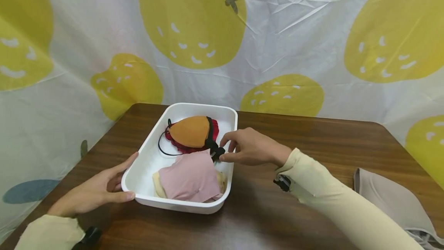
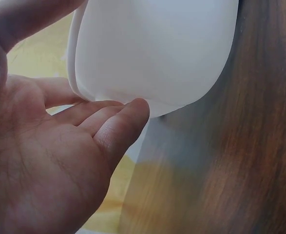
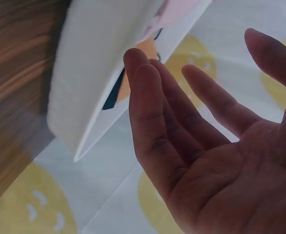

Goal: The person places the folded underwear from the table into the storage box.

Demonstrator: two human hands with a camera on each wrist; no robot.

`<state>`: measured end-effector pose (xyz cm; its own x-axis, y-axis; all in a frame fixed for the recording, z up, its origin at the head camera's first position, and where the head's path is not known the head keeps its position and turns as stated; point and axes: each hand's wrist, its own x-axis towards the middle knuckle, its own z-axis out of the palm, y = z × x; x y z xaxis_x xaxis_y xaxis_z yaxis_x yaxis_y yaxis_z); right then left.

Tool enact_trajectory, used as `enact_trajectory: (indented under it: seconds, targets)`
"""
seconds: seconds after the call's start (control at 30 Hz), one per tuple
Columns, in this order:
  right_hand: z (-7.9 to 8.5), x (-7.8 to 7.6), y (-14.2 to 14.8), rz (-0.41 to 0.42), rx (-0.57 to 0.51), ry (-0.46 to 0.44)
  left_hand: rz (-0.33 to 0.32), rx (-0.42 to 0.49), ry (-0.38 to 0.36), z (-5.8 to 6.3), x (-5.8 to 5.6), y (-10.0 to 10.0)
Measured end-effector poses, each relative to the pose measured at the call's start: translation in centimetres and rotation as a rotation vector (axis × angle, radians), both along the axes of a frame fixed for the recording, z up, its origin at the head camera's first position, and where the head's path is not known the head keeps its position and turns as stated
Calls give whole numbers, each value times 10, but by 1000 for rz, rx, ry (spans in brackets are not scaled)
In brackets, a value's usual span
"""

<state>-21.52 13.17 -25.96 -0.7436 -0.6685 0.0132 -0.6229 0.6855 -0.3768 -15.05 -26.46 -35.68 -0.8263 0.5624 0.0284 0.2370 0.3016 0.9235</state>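
Note:
A white tray [image 1: 141, 173] stands tilted to my view on the left of the table. My left hand [image 1: 93, 192] grips its near left corner, thumb on the rim and fingers underneath; the left wrist view shows those fingers [image 2: 121, 129] against the tray's outer wall. My right hand [image 1: 254, 146] hovers at the right rim, thumb and fingers apart, beside a black strap bundle [image 1: 216, 151]. Nothing lies in its palm [image 3: 230, 180]. In the tray are an orange fabric piece [image 1: 190, 132] with red edging and black cord, and a pink cloth [image 1: 189, 176] over something pale yellow [image 1: 158, 185].
A grey fabric item [image 1: 392, 200] lies at the table's right edge, partly out of view. The brown wooden table [image 1: 305, 134] meets a white curtain [image 1: 288, 22] with yellow fruit prints behind and on the left. Black wrist straps [image 1: 282, 183] sit at my sleeves.

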Motion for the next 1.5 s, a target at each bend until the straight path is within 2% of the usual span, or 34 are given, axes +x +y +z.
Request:
enact_trajectory:
  seconds: [0.27,0.53,0.77,1.0,1.07,1.13,1.23,1.33,1.5]
  targets:
    - [1,2,32,7,-11,10,-1,-6,-16,-2,0,-1]
    - [8,16,81,-74,29,15,-20,4,-4,-1,0,-2]
    - [4,24,121,-124,47,-39,-14,1,15,-2,3,-8]
    - [-3,30,169,-9,12,-143,-6,-1,36,0,4,-12]
    - [-7,34,184,-12,-2,-142,-14,1,31,1,2,-10]
    - [-12,38,198,-44,-16,-113,-20,0,30,2,1,-9]
    - [-20,43,216,-111,-34,-7,-28,1,26,2,1,-7]
    - [-27,48,232,-220,-40,68,-30,3,12,2,1,-6]
    - [-45,56,266,-388,-65,126,-33,7,11,0,0,-4]
